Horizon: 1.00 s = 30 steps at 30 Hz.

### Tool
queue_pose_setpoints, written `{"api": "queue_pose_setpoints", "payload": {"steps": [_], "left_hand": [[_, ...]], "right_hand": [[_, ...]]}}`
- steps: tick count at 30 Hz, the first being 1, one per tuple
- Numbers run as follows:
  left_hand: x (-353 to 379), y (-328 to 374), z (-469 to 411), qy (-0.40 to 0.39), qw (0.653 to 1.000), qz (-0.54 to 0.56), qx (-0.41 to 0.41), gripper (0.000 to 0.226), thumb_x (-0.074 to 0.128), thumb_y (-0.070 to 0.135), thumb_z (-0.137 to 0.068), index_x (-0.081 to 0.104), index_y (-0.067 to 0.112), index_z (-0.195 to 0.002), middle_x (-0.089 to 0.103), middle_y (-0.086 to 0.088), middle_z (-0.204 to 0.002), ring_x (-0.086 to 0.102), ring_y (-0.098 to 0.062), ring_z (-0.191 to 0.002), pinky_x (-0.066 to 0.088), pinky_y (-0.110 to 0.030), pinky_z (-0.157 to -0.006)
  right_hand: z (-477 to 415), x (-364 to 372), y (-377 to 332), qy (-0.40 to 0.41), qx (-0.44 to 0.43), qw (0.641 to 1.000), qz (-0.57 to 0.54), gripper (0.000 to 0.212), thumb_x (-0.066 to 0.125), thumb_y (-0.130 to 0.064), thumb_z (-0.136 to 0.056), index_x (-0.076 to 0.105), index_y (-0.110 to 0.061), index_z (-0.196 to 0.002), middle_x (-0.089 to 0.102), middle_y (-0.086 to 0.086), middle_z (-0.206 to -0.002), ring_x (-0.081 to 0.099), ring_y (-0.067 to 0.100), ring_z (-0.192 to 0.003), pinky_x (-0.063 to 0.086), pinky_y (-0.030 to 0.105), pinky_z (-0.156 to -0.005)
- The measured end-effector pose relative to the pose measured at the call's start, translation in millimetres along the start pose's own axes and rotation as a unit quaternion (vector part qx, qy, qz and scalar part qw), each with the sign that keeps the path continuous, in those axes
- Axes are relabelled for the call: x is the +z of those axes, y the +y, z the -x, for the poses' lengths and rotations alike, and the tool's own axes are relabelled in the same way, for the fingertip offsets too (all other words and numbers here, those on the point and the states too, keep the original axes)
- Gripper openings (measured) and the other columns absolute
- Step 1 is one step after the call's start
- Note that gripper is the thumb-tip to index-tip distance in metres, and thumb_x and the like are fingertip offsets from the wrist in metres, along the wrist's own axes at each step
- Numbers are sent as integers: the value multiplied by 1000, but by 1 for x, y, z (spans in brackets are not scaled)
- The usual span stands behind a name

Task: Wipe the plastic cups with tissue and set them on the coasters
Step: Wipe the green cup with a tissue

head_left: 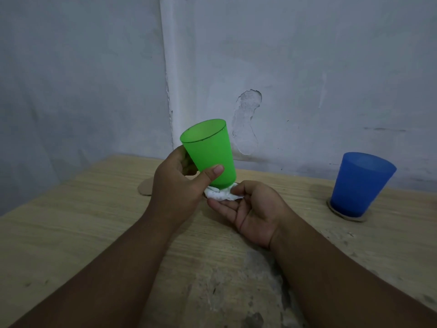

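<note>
Left hand (176,185) curled round the tilted green cup (208,152), off the surface (71,233); right hand (250,209) palm-up below green cup, thumb pinching crumpled tissue (220,195) to its base. Could slip from that low grip under pressing. Bare coaster (144,187) left of green cup.

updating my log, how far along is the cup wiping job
Looks done: the blue cup stands on the right coaster. In hand: the left hand grips the green cup, the right hand holds the tissue against its base. Left: setting it on the left coaster.
</note>
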<state>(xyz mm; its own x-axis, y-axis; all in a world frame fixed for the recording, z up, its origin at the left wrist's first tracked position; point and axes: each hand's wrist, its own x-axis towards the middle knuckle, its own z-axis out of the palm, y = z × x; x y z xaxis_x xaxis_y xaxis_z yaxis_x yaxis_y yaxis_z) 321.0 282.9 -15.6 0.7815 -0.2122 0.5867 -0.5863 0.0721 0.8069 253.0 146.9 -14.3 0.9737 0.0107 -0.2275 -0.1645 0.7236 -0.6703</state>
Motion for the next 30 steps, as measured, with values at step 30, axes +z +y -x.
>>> {"api": "queue_pose_setpoints", "payload": {"steps": [30], "left_hand": [[-121, 16, 53, 112, 970, -192, -96, 54, 87, 30, -73, 65, 24, -122, 71, 12, -110, 68, -4, -98, 58, -37, -87]], "right_hand": [[16, 46, 50, 99, -253, 814, 514, 26, 49, -13, -89, 73, -18, -81, 73, -8, -75, 64, 6, -67, 45, 17, -56]]}}
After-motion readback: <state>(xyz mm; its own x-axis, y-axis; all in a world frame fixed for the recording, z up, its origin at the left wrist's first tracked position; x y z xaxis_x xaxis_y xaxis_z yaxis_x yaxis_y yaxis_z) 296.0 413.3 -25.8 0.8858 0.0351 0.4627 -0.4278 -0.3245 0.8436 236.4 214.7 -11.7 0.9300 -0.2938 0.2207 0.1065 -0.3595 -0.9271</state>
